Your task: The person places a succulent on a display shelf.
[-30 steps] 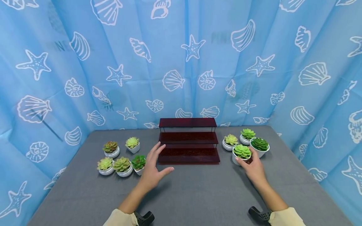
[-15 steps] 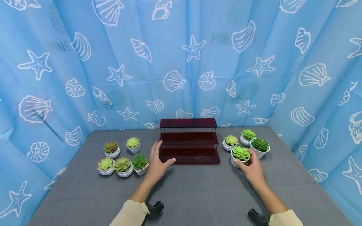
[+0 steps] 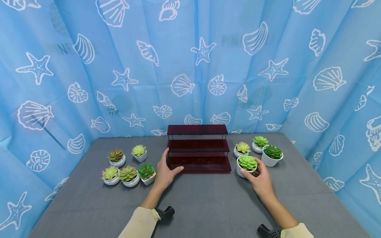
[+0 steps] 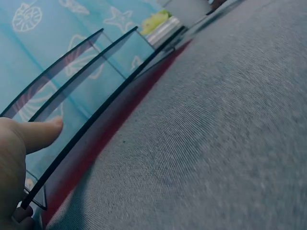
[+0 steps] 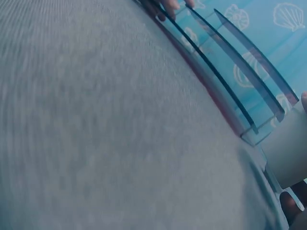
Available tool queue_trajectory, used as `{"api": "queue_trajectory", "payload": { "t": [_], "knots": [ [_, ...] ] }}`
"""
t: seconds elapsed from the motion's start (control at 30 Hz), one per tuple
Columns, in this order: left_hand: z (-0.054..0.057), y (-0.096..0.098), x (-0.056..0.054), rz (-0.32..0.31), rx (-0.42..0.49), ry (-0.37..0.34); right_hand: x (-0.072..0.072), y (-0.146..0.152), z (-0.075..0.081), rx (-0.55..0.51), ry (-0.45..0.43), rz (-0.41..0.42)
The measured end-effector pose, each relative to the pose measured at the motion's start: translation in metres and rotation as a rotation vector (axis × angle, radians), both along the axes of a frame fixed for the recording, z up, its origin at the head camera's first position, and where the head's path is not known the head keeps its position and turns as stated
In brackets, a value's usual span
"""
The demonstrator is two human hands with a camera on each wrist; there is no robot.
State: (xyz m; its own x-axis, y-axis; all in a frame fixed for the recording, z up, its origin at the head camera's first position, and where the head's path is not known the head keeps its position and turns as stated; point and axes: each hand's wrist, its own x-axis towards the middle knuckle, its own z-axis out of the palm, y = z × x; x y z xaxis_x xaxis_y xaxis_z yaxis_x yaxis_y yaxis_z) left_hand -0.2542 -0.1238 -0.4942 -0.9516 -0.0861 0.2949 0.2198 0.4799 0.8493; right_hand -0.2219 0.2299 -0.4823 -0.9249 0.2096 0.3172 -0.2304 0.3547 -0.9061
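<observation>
My right hand (image 3: 263, 181) holds a bright green succulent (image 3: 247, 163) in a round white pot, thumb on the near side and fingers round the far side. In the right wrist view the white pot (image 5: 288, 151) is at the right edge, with a shadow on the cloth beneath it. A dark red three-tier display shelf (image 3: 197, 145) stands at the middle back. My left hand (image 3: 164, 171) is at its left end, fingers extended and thumb spread apart. In the left wrist view the thumb (image 4: 43, 134) lies in front of the shelf; whether it touches is unclear.
Left of the shelf stand several potted succulents (image 3: 128, 173) in white pots. To the right are a yellow-green succulent (image 3: 242, 147), a light green one (image 3: 260, 142) and a dark green one (image 3: 272, 152). A blue shell-print curtain (image 3: 202, 99) hangs behind the grey-covered table (image 3: 208, 205).
My right hand has carried the light green potted succulent a little leftward, away from the dark green one. My left hand has shifted right, from beside the square-potted succulent to the shelf's left end.
</observation>
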Motion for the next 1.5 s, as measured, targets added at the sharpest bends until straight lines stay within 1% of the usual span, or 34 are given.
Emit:
{"api": "queue_trajectory", "payload": {
  "t": [0.17, 0.23, 0.3, 0.4, 0.47, 0.63, 0.8, 0.93, 1.0, 1.1, 1.23, 1.3, 1.5],
  "knots": [
    [0.0, 0.002, -0.003, 0.033, -0.053, -0.024, -0.004, -0.008, 0.007, -0.028, 0.061, 0.046],
    [0.0, 0.004, -0.003, 0.049, -0.084, -0.031, -0.006, -0.011, 0.01, -0.016, 0.094, 0.062],
    [0.001, 0.006, -0.003, 0.06, -0.105, -0.034, -0.004, -0.018, 0.022, -0.007, 0.112, 0.063],
    [0.001, 0.008, -0.003, 0.071, -0.123, -0.044, -0.002, -0.029, 0.041, 0.044, 0.128, 0.037],
    [0.001, 0.008, -0.002, 0.078, -0.12, -0.051, -0.006, -0.033, 0.047, 0.065, 0.121, 0.013],
    [0.001, 0.01, -0.001, 0.089, -0.125, -0.06, -0.033, -0.033, 0.039, 0.098, 0.138, -0.014],
    [0.001, 0.011, 0.001, 0.09, -0.132, -0.062, -0.047, -0.039, 0.05, 0.127, 0.16, -0.015],
    [0.002, 0.012, 0.001, 0.089, -0.137, -0.072, -0.057, -0.045, 0.061, 0.116, 0.143, -0.011],
    [0.002, 0.011, 0.0, 0.089, -0.141, -0.077, -0.063, -0.048, 0.067, 0.098, 0.137, -0.012],
    [0.004, 0.011, 0.0, 0.091, -0.151, -0.071, -0.071, -0.053, 0.075, 0.042, 0.127, 0.003],
    [0.005, 0.01, 0.0, 0.091, -0.148, -0.067, -0.082, -0.059, 0.083, -0.021, 0.089, 0.018],
    [0.004, 0.009, 0.001, 0.092, -0.145, -0.069, -0.088, -0.061, 0.087, -0.037, 0.069, 0.023],
    [0.004, 0.008, 0.001, 0.102, -0.147, -0.069, -0.105, -0.069, 0.1, -0.097, 0.023, 0.097]
  ]
}}
